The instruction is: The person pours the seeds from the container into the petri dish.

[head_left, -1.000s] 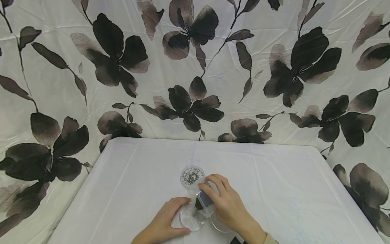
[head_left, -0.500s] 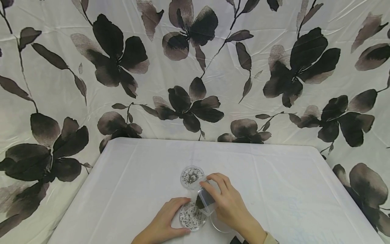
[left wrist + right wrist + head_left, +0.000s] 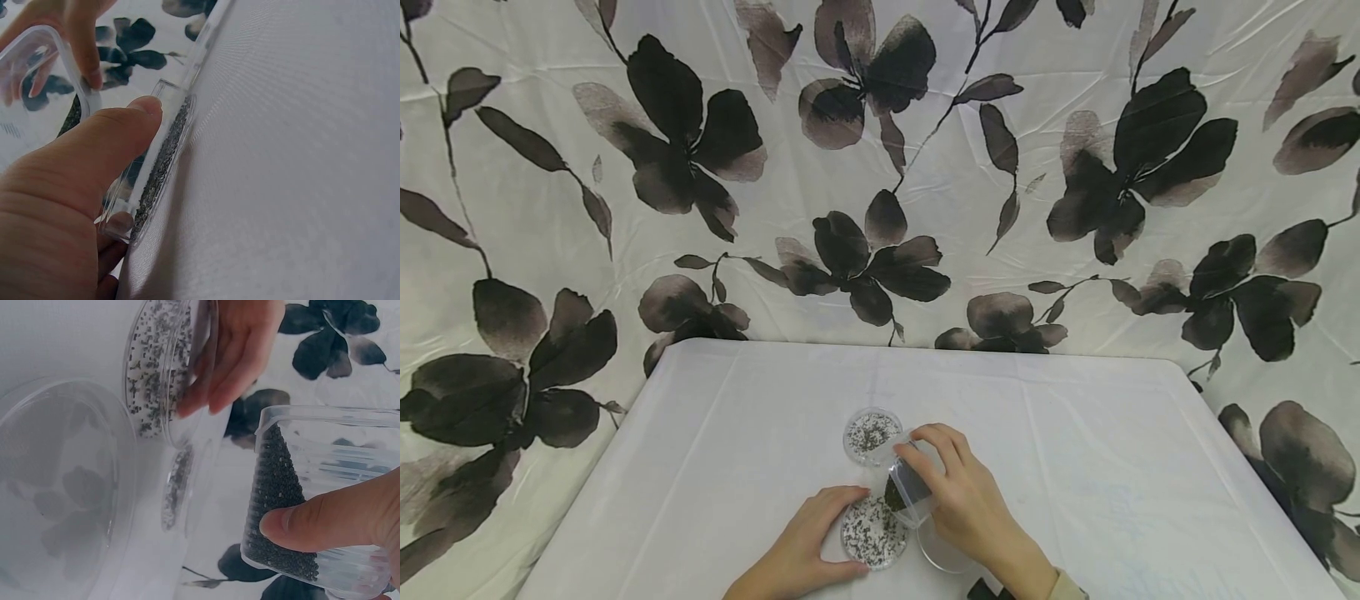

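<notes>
My left hand (image 3: pixel 805 537) grips a clear round petri dish (image 3: pixel 871 542) by its sides, thumb and fingers at opposite edges. Dark granules are scattered across the dish, and in the left wrist view they form a thin layer along its bottom (image 3: pixel 164 169). Beside and above this dish, my right hand (image 3: pixel 966 500) holds a tilted clear plastic tub (image 3: pixel 913 487). Seen from the right wrist, dark granules (image 3: pixel 275 506) are heaped on one side of the tub, with the thumb pressed on its wall.
A second petri dish (image 3: pixel 871 435) with dark granules lies just beyond the gripped one. Partly under my right hand stands another clear round dish (image 3: pixel 942 570). A black object (image 3: pixel 981 590) shows at the bottom edge of the white table (image 3: pixel 1112 467). Floral cloth (image 3: pixel 880 167) hangs behind.
The near dish held only a few granules in its middle a second ago; now they cover it. The tub has shifted slightly right. My left hand keeps its place.
</notes>
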### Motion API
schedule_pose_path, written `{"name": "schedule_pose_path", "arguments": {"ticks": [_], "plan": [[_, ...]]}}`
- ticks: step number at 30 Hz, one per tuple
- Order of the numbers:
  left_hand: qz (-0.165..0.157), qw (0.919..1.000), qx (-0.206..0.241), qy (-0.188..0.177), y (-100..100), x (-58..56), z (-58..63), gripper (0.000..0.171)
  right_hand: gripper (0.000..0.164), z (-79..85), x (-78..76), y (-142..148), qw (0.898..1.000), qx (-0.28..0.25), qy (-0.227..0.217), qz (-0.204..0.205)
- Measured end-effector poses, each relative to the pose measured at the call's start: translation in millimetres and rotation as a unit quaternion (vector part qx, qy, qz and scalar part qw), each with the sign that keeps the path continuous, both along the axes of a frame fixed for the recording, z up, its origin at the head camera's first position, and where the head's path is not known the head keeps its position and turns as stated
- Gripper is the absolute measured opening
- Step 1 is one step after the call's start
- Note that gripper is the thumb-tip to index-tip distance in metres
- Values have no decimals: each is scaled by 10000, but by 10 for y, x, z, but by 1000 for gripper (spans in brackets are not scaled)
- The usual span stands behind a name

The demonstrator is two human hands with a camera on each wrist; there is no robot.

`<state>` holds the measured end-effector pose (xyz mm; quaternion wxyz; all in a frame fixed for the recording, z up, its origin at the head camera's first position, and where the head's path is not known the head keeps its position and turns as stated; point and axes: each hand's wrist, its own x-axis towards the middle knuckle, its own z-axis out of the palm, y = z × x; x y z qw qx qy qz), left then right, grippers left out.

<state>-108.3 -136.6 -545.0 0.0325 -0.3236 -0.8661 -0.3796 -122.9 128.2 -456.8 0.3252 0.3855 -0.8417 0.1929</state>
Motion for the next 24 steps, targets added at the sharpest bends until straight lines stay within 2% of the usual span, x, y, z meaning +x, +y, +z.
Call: {"name": "schedule_pose_path", "arguments": {"ticks": [10, 24], "plan": [[17, 9995, -1, -331, 4, 0, 20, 87, 92, 9, 6, -30, 10000, 15, 46, 74], [0, 9999, 22, -163, -2, 5, 14, 84, 93, -5, 5, -15, 9998, -108, -148, 23]]}}
